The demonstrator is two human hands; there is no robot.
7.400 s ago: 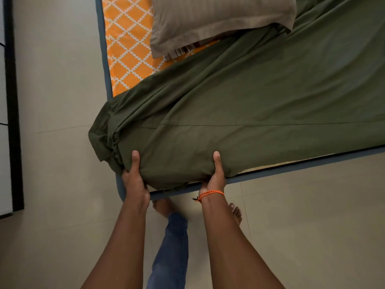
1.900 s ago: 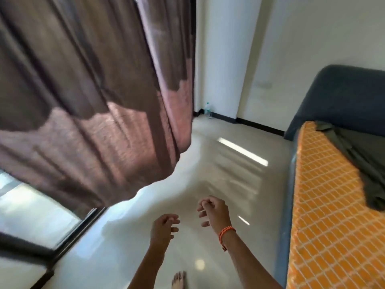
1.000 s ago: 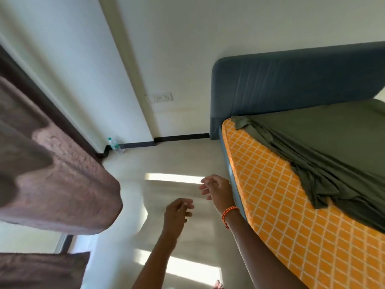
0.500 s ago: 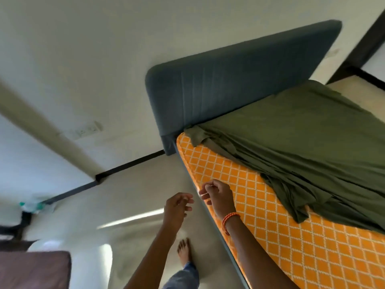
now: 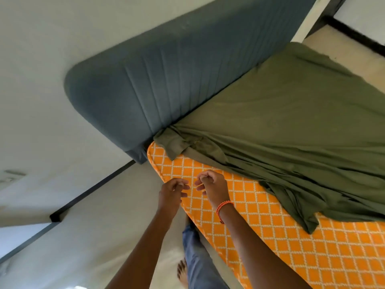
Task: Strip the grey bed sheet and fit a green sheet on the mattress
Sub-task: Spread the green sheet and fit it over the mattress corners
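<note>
The olive-green cotton sheet (image 5: pixel 291 126) lies spread over the far part of the bed, smooth up against the headboard and rumpled into long folds along its near edge. One loose corner sits bunched at about 11 o'clock from the hands, right where the headboard ends; another flap trails down toward 3 o'clock. Under it, the orange mattress with a white diamond lattice (image 5: pixel 281 243) is bare along the whole near side, its rounded corner uncovered.

Both hands hover just above that bare strip, close together but not touching the sheet. The left hand (image 5: pixel 171 191) hangs loose, fingers lightly curled, holding nothing. The right hand (image 5: pixel 210 185), with an orange braided thread band (image 5: pixel 224 207) at the wrist, has its fingers curled in too, and nothing in them.

At 12 o'clock rises the padded blue-grey headboard with vertical stitching (image 5: pixel 166 86), against a pale wall (image 5: pixel 62 38). Down at 6 o'clock, a leg in blue jeans (image 5: pixel 198 257) and a bare foot (image 5: pixel 182 272) stand on the light floor (image 5: pixel 104 215) beside the bed.
</note>
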